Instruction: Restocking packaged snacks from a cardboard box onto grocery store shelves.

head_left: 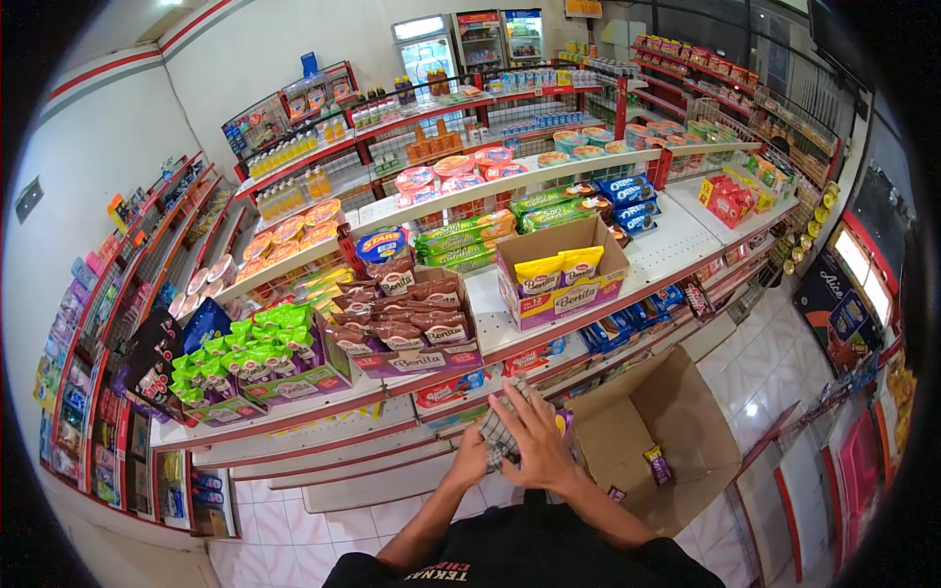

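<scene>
In front of my chest, a grey-and-white checked cloth [500,433] is bunched between my two hands. My left hand [470,457] is closed round its near left side. Over the cloth's right side lies my right hand [539,441], fingers long and pressed against it, thumb toward me. Part of the cloth shows above the right fingertips. A yellow-and-purple snack packet [564,422] peeks out just right of the right hand, mostly hidden by it. Close by on the right, an open cardboard box [686,421] holds a purple snack packet [658,465] and a smaller one [616,494].
The white shelf [480,304] ahead carries a display box of yellow packets [564,279], one of brown packets [407,318] and green packets [279,353]. Lower shelves hold red packs [446,390] and blue packs [632,321]. Tiled floor [363,524] lies below.
</scene>
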Available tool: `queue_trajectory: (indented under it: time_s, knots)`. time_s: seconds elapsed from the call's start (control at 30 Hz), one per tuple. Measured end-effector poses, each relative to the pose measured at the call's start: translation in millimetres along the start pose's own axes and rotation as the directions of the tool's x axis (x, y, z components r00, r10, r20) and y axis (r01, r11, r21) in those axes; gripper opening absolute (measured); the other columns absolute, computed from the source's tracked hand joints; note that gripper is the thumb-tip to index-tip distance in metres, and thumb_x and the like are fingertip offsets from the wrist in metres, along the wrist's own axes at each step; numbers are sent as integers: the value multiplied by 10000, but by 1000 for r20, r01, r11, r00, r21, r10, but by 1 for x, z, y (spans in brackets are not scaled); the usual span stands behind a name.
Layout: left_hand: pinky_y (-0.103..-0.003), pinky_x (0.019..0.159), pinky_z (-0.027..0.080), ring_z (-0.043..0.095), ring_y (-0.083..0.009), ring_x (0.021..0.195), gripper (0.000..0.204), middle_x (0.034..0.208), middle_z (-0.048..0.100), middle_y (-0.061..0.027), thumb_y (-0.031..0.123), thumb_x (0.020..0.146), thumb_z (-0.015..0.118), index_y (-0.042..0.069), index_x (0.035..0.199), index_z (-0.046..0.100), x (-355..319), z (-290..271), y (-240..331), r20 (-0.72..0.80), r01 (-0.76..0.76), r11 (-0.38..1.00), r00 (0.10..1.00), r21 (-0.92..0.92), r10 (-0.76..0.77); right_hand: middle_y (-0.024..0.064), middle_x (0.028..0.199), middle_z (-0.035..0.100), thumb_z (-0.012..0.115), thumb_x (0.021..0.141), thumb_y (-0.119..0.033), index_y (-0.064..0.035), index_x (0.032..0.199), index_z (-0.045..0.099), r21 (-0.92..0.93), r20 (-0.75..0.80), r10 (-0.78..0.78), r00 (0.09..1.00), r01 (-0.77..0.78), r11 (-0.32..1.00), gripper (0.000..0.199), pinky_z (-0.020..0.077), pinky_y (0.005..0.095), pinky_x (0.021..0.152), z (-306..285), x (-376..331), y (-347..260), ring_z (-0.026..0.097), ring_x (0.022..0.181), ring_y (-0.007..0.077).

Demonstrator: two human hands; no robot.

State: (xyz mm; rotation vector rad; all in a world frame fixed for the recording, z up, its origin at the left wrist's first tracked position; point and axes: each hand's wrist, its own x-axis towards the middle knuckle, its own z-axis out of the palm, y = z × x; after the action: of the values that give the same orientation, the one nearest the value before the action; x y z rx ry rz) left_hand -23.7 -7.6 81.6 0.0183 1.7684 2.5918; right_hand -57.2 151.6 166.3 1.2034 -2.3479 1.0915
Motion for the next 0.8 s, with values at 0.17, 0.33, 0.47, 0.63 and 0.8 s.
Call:
queue_trajectory:
  time_s: [0.17, 0.33, 0.47, 0.63, 0.8]
  knots:
    - [-293, 813, 540, 627, -114, 979, 332, 1149, 647, -38, 151, 1045, 458, 20, 1334, 559, 2, 7, 35, -155, 85, 996, 984, -27, -88, 227, 1504, 386, 595, 695, -136, -96, 1433, 489, -3, -11, -35, 999, 35, 999, 747, 355, 516, 1086, 0, -5, 26, 401, 1330, 475]
    - [-349, 857, 569, 638, -141, 1021, 392, 1223, 615, -47, 226, 1060, 444, 55, 1410, 488, 7, -3, 52, -147, 71, 988, 985, -137, -91, 244, 1494, 396, 540, 711, -78, -77, 1424, 498, 42, -22, -24, 999, 25, 999, 714, 356, 519, 1093, -1, -8, 37, 444, 1299, 473]
    - [-304, 801, 567, 638, -113, 987, 375, 1150, 647, -23, 250, 1052, 478, 80, 1381, 533, 6, -1, 36, -194, 200, 979, 962, 27, -191, 248, 1485, 407, 579, 723, -91, -50, 1368, 532, 70, -24, -43, 999, 44, 997, 648, 353, 506, 1105, 1, -6, 33, 453, 1297, 467]
    - [-273, 774, 559, 619, -90, 978, 354, 1159, 640, -14, 225, 1052, 480, 89, 1371, 551, 15, -2, 21, -128, 142, 989, 981, -28, -144, 258, 1479, 402, 699, 748, -150, -74, 1250, 592, 286, -217, 15, 976, 49, 957, 520, 329, 558, 1106, 20, -10, 41, 403, 1348, 457]
    - [-319, 810, 549, 617, -95, 1007, 343, 1188, 631, -30, 191, 1054, 473, 50, 1359, 543, 14, -5, 49, -160, 75, 982, 982, -174, -104, 252, 1446, 449, 680, 763, -137, -59, 1144, 643, 78, -226, -11, 974, 30, 997, 391, 252, 643, 1105, 4, -2, 31, 382, 1368, 457]
